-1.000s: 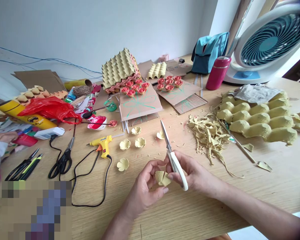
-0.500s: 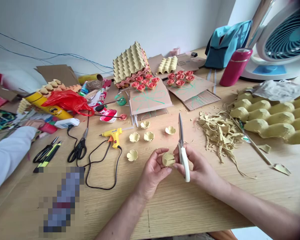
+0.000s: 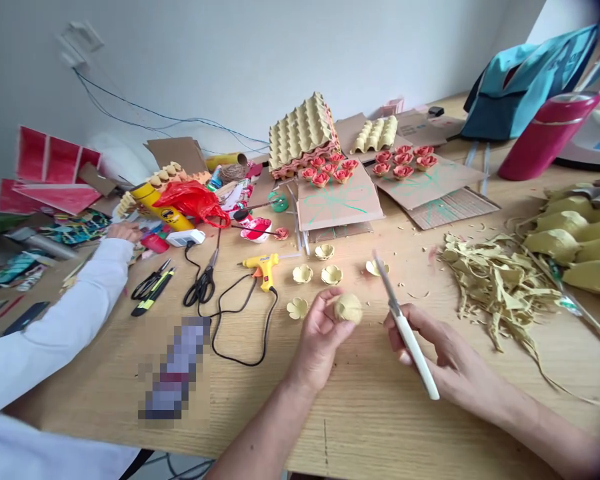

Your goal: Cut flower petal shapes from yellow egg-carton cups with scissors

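Between the fingers and thumb of my left hand is a small egg-carton cup, beige and rounded, with a slit in its side. My right hand grips a pair of scissors with white handles; the blades point up and away, apart from the cup and slightly blurred. Beyond my left hand, several petal-cut cups lie on the wooden table. One more cut cup is partly behind the scissor blades.
Carton scraps lie piled at right, beside egg trays. A yellow glue gun with a looping cord and black scissors lie left. Red paper flowers stand on cardboard. A co-worker's white sleeve reaches in at far left.
The view has swung left. My right hand has drawn the scissors away from the cup, to the right, and tilted them. The left hand still holds the cup, now turned.
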`<act>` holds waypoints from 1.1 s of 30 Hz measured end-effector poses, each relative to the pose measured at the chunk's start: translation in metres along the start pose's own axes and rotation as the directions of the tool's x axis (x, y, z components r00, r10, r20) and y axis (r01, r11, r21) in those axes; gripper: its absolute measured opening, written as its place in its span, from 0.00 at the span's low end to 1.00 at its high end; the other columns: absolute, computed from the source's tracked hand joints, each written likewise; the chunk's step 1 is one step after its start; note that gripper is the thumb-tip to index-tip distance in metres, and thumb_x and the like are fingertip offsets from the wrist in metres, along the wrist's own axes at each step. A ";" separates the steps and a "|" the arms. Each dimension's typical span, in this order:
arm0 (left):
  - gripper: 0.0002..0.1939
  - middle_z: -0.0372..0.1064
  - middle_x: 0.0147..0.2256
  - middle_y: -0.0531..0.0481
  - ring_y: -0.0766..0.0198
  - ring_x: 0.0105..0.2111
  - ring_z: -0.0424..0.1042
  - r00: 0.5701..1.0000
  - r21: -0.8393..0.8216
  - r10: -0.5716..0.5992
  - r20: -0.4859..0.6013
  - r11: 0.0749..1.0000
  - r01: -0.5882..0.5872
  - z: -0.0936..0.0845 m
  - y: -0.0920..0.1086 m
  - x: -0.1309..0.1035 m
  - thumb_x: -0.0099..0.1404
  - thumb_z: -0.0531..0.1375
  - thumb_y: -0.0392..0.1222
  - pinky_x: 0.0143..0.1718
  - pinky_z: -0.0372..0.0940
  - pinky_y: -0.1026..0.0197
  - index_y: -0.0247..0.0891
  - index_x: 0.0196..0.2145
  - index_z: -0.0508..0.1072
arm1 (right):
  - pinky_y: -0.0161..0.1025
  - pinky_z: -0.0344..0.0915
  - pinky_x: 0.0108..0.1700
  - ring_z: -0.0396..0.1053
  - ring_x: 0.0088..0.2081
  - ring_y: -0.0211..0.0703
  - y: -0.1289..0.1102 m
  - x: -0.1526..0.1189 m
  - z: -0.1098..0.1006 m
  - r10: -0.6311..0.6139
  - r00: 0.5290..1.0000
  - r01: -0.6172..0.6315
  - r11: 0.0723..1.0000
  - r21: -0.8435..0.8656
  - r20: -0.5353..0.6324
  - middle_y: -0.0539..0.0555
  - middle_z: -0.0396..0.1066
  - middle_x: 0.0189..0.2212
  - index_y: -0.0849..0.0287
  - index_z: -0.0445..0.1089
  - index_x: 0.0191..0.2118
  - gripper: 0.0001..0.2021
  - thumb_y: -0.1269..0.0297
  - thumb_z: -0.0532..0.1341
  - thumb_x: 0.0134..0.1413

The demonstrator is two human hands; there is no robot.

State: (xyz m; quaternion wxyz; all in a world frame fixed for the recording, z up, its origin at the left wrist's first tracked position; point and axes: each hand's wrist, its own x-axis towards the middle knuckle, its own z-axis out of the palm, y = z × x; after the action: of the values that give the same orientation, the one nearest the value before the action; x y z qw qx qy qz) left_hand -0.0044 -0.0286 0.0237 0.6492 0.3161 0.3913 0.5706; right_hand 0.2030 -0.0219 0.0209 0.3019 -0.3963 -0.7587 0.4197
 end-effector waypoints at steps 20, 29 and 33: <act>0.22 0.66 0.33 0.56 0.69 0.31 0.60 0.999 -0.012 0.050 -0.003 0.999 -0.050 -0.007 0.000 0.002 0.56 0.71 0.38 0.35 0.59 0.65 0.47 0.47 0.73 | 0.43 0.57 0.39 0.64 0.30 0.42 0.000 0.004 -0.006 -0.108 0.987 0.150 0.873 -0.464 0.116 0.50 0.69 0.29 0.56 0.61 0.34 0.07 0.62 0.58 0.63; 0.21 0.70 0.35 0.55 0.67 0.35 0.67 0.999 -0.052 0.033 0.014 0.998 -0.032 -0.002 -0.002 -0.002 0.55 0.72 0.38 0.40 0.63 0.64 0.47 0.45 0.73 | 0.45 0.55 0.41 0.64 0.34 0.46 -0.005 0.005 -0.003 -0.107 0.989 0.143 0.884 -0.445 0.106 0.51 0.68 0.32 0.56 0.60 0.36 0.10 0.57 0.59 0.64; 0.20 0.70 0.34 0.56 0.67 0.35 0.68 0.999 -0.009 0.043 0.032 0.999 -0.042 0.002 -0.003 -0.004 0.56 0.72 0.38 0.43 0.63 0.63 0.47 0.44 0.72 | 0.45 0.55 0.41 0.63 0.34 0.46 -0.005 0.006 -0.002 -0.122 0.987 0.156 0.881 -0.447 0.103 0.52 0.67 0.33 0.56 0.60 0.37 0.11 0.54 0.59 0.65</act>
State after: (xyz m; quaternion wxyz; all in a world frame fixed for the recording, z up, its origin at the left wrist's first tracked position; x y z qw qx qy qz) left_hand -0.0011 -0.0326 0.0233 0.6444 0.3306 0.3716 0.5809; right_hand 0.1998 -0.0182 0.0269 0.2028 -0.3851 -0.8725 0.2223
